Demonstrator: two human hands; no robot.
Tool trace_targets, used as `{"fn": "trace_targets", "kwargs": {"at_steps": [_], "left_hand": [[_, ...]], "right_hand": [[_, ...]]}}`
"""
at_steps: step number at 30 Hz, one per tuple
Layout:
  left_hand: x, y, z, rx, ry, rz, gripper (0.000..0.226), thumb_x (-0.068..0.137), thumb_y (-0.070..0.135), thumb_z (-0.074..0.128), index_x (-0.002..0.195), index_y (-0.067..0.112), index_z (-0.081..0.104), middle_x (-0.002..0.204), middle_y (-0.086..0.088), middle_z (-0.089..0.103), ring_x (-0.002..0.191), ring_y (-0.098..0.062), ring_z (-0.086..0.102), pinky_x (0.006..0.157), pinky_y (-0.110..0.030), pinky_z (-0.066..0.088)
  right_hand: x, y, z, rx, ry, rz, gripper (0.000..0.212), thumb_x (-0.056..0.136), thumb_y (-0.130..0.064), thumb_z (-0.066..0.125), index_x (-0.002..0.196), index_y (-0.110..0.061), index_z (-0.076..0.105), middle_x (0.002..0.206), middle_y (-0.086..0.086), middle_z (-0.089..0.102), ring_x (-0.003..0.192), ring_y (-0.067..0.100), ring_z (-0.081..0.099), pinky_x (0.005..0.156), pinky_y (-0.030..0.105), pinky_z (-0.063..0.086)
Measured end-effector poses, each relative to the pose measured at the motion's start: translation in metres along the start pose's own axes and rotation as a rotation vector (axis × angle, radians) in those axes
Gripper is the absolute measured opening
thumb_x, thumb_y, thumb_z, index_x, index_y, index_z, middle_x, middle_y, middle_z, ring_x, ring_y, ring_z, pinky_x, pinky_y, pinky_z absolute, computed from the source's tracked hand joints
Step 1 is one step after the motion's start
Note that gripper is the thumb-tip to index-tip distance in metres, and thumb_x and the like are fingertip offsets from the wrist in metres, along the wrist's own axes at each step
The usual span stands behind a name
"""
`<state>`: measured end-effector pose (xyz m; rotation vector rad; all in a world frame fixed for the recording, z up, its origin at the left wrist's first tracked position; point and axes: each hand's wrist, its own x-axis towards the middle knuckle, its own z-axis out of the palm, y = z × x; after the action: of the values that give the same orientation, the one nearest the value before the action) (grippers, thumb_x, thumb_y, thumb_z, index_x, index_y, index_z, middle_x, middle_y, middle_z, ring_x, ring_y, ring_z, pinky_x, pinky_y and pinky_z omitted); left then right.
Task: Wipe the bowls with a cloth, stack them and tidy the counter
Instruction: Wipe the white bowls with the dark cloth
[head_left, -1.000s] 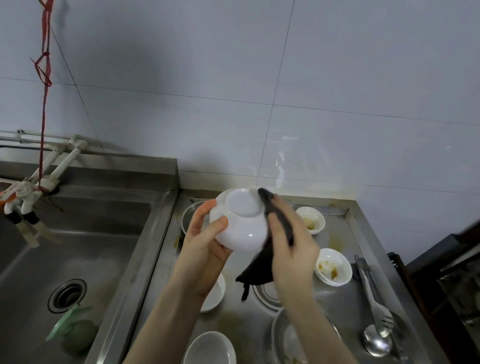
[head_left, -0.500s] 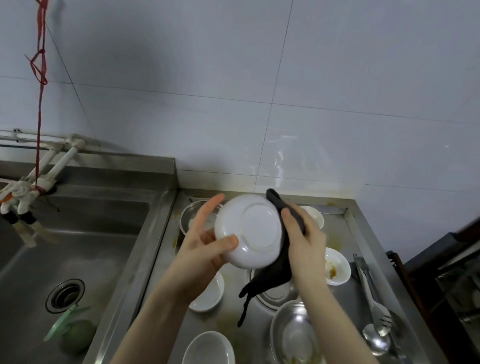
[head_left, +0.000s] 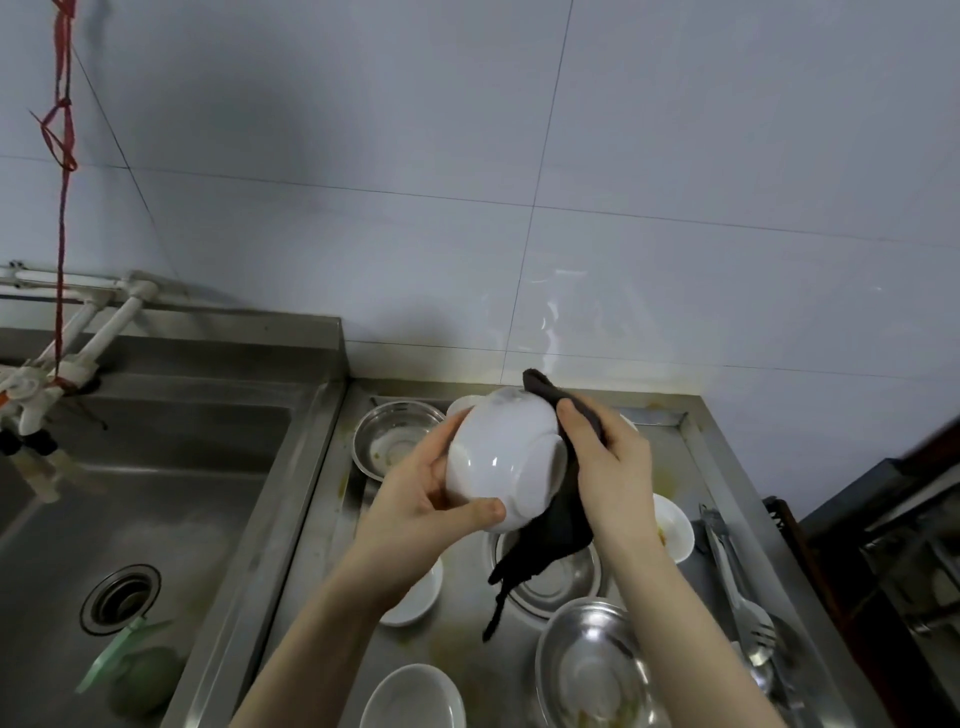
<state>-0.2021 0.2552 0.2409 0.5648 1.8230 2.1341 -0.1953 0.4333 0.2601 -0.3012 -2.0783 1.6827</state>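
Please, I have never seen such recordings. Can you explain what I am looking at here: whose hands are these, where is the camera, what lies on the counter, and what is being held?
No machine here: a person wears a camera on the head, looking down at their own hands. The left hand grips a white bowl, tipped on its side. The right hand presses a dark cloth against it, wiping. Below is a steel counter holding more white bowls, some stained, metal bowls, and a fork and spoon on the right. On the left is a sink.
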Motion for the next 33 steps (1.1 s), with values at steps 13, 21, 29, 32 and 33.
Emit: {"fn": "trace_targets", "kwargs": {"at_steps": [13, 21, 29, 32, 33], "left_hand": [[0.0, -0.002, 0.008, 0.228, -0.006, 0.057, 0.071, 0.078, -0.007, 0.077, 0.134, 0.031, 0.055, 0.122, 0.011, 0.068, 0.114, -0.012, 0.065, 0.088, -0.031, 0.058], [0.007, 0.0, 0.008, 0.121, 0.052, 0.027, 0.061, 0.078, -0.019, 0.07, 0.123, 0.021, 0.063, 0.107, -0.003, 0.075, 0.096, -0.018, 0.073, 0.074, -0.026, 0.058], [0.009, 0.005, 0.022, -0.4, 0.029, -0.276, 0.045, 0.095, 0.022, 0.055, 0.139, 0.02, 0.053, 0.114, -0.004, 0.075, 0.107, -0.023, 0.071, 0.09, -0.044, 0.056], [0.014, 0.01, 0.02, -0.543, 0.086, -0.297, 0.061, 0.086, 0.043, 0.046, 0.139, 0.014, 0.052, 0.126, -0.016, 0.069, 0.12, -0.037, 0.063, 0.105, -0.056, 0.045], [0.015, 0.01, 0.017, -0.6, 0.106, -0.275, 0.063, 0.087, 0.044, 0.043, 0.139, 0.011, 0.052, 0.13, -0.02, 0.066, 0.124, -0.04, 0.06, 0.109, -0.059, 0.04]], "right_hand": [[-0.004, 0.002, 0.003, -0.156, -0.045, -0.194, 0.021, 0.097, -0.02, 0.056, 0.108, -0.029, 0.072, 0.097, -0.017, 0.072, 0.1, 0.002, 0.062, 0.088, 0.023, 0.045], [-0.027, 0.004, 0.01, -0.203, -0.159, -0.458, 0.03, 0.097, -0.013, 0.055, 0.122, -0.025, 0.067, 0.132, -0.012, 0.062, 0.133, 0.008, 0.047, 0.111, 0.031, 0.036], [-0.008, 0.004, 0.017, 0.006, -0.047, -0.096, 0.025, 0.098, -0.019, 0.055, 0.111, -0.032, 0.071, 0.103, -0.014, 0.072, 0.102, 0.002, 0.062, 0.09, 0.026, 0.043], [-0.017, 0.002, 0.019, -0.058, -0.134, -0.229, 0.03, 0.099, -0.017, 0.052, 0.12, -0.03, 0.068, 0.119, -0.015, 0.068, 0.119, 0.002, 0.057, 0.101, 0.025, 0.043], [-0.023, 0.008, 0.019, -0.122, -0.153, -0.338, 0.031, 0.099, -0.017, 0.051, 0.124, -0.028, 0.066, 0.129, -0.013, 0.064, 0.127, 0.004, 0.052, 0.107, 0.027, 0.04]]}}
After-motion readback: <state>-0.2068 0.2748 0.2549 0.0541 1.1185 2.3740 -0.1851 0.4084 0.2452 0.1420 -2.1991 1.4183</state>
